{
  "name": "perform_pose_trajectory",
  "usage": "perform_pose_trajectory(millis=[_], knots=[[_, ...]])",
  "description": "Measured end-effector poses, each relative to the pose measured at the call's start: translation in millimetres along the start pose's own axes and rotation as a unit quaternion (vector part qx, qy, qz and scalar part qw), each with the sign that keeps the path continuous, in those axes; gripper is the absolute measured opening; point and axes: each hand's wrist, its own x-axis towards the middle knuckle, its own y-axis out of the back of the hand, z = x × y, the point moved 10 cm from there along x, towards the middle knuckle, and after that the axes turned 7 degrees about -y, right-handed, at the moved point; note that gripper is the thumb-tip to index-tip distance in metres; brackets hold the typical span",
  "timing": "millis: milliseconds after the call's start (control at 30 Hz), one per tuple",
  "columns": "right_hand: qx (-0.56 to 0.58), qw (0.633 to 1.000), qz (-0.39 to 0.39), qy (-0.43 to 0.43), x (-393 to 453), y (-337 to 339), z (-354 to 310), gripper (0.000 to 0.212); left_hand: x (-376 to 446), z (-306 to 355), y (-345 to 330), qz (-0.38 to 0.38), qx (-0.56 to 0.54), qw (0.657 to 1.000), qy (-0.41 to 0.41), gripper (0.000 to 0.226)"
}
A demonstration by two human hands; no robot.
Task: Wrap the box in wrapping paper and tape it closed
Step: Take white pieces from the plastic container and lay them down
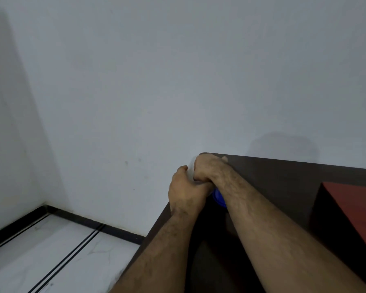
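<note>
Both hands meet at the far left corner of the dark table (283, 178). My left hand (186, 192) is curled around a blue tape roll (218, 198), which is mostly hidden under my right wrist. My right hand (207, 168) is just beyond it, fingers curled, and pinches a pale clear strip of tape (191, 168) that runs between the two hands. The box (351, 200), covered in red paper, stands on the table at the right edge of the view, apart from both hands; its near side is in shadow.
A plain white wall fills the background right behind the table's far edge. To the left, below the table edge, lies a white tiled floor (57, 250) with black lines and a dark skirting.
</note>
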Motion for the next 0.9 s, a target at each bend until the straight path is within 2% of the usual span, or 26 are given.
perform_pose_trajectory(millis=[167,267,567,700,900], knots=[[0.033,0.999,0.019,-0.034,4.0,-4.2,14.6,0.012,0.8,1.2,2.1,0.017,0.008,1.0,-0.002,0.069],[0.061,0.997,0.015,-0.043,7.2,-4.4,19.1,0.011,-0.4,1.7,3.7,0.017,0.007,1.0,0.001,0.052],[0.154,0.984,0.066,-0.065,-0.8,4.7,34.8,0.014,-1.3,6.3,8.8,0.036,0.009,0.999,-0.008,0.058],[0.187,0.978,0.09,-0.03,0.7,13.7,37.6,0.016,-2.6,7.3,9.3,0.035,-0.004,0.999,-0.001,0.077],[0.242,0.959,0.144,0.024,-0.9,40.1,44.9,0.02,0.4,12.9,6.5,0.032,0.048,0.998,-0.025,0.11]])
